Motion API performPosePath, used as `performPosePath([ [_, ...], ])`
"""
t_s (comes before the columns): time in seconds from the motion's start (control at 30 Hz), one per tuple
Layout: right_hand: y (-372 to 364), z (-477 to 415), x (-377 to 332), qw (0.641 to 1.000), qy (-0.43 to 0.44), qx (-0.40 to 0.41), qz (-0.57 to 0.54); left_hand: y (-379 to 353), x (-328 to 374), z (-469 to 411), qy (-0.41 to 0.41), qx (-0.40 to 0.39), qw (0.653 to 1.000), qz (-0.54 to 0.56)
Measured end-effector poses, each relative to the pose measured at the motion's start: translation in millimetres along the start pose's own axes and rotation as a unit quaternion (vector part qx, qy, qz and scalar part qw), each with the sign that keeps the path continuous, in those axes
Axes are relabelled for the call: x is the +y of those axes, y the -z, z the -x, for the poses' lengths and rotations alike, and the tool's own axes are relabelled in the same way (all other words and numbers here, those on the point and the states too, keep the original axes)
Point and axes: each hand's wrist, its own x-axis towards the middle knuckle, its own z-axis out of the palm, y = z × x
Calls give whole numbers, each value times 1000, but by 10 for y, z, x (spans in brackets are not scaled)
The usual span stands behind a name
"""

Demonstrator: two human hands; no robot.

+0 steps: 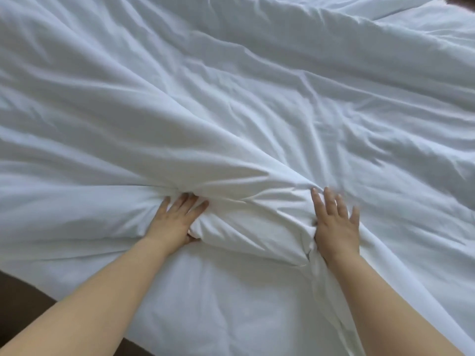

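A white duvet (231, 104) covers almost the whole view, rumpled with long creases running toward me. A thick bunched fold (252, 217) rises between my hands near the bed's front edge. My left hand (174, 222) lies on the cloth at the fold's left end. Its fingers are straight and pushed into the crease, and its thumb is tucked under the bunch. My right hand (336, 224) presses flat on the fold's right end with fingers spread. Its thumb is sunk into the cloth, and the fingertips are slightly blurred.
Dark brown floor (23, 294) shows past the duvet's edge at the lower left. A small dark shape (462, 2) sits in the top right corner. A raised ridge of bedding (359, 24) crosses the far side.
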Motion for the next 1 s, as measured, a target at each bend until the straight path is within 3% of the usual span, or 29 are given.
performPosePath([
  [0.17,67,-133,73,999,12,-35,0,65,-6,66,-22,142,989,38],
  [0.27,127,-99,93,998,32,-48,-16,356,45,274,34,87,988,120],
  [0.33,297,-62,137,994,59,-42,-78,466,92,450,107,93,974,178],
  [0.4,491,52,124,987,89,17,-132,450,97,627,158,27,958,237],
  [0.43,555,144,71,976,108,93,-164,449,98,713,173,-8,949,262],
  [0.5,624,409,-157,926,180,253,-216,435,79,868,186,-38,938,290],
  [0.57,541,767,-499,878,302,306,-208,403,20,936,189,-51,940,280],
  [0.63,293,1081,-872,893,371,221,-125,428,-72,1016,184,-37,947,260],
  [0.7,50,1186,-1187,949,299,88,-51,483,-167,1100,156,-31,961,227],
  [0.77,-184,1157,-1390,972,229,57,-15,516,-280,1180,99,-30,982,161],
  [0.83,-107,1188,-1596,976,214,35,-20,525,-437,1300,29,-30,995,92],
  [0.9,132,1287,-1773,981,165,69,-76,547,-641,1484,-15,-42,997,66],
  [1.0,413,1557,-2205,968,227,-47,-93,513,-1213,1880,-7,-60,994,93],
])
